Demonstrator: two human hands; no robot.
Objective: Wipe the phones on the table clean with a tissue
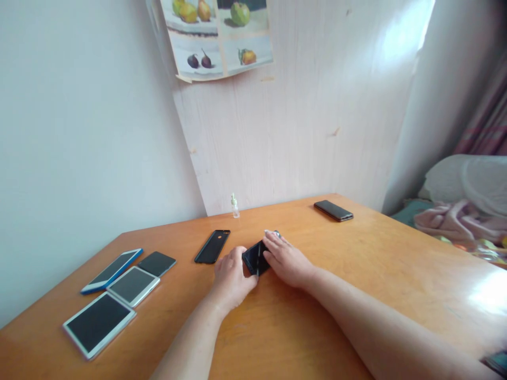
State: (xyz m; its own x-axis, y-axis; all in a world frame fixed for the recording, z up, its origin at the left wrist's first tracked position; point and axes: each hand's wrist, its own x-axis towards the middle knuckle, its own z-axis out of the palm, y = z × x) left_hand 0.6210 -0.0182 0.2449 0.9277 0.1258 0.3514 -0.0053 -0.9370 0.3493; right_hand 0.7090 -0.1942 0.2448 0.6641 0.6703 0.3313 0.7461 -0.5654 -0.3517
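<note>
A smartphone (pixel 256 257) with a dark, glossy screen lies on the table between my hands. My left hand (pixel 233 277) grips its left end, thumb at the near edge and fingers at the far edge. Across the right part of the screen rests my right hand (pixel 287 258), its fingers stretched out and flat. A small pale bit shows by those fingertips; what it is I cannot make out. To the left of the smartphone lies a black phone case (pixel 213 247), its hollow inside facing up.
A small clear spray bottle (pixel 235 207) stands near the back edge of the wooden table (pixel 277 338). Another dark phone (pixel 333 210) lies at the back right. On the left are a blue-edged tablet (pixel 112 271), two white-framed tablets (pixel 100 323) and a dark tablet (pixel 157 263).
</note>
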